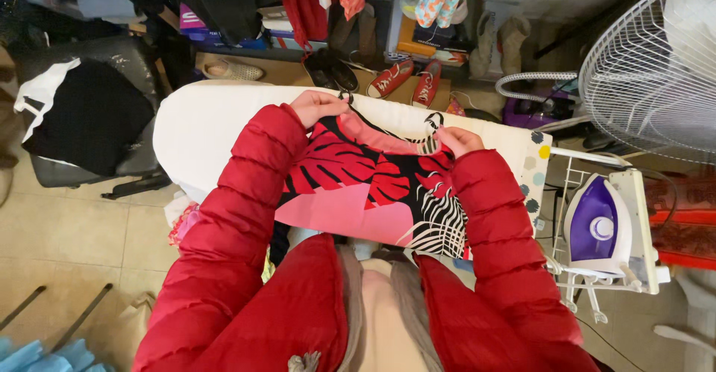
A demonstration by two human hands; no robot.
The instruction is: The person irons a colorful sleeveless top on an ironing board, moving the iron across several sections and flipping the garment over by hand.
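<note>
A garment [373,185] with a red, pink, black and white leaf print lies spread across a white ironing board [201,118]. My left hand [317,107] grips the garment's far edge near a thin black strap. My right hand [459,141] pinches the other far corner by a black-and-white strap. Both arms wear red puffer sleeves that cover part of the garment. The near edge of the garment hangs toward my body.
A purple and white iron [597,230] rests on the white wire rack at the board's right end. A white standing fan [656,66] is at the upper right. Red sneakers [406,81], dark shoes and hanging clothes lie beyond the board. A dark chair [82,118] stands left.
</note>
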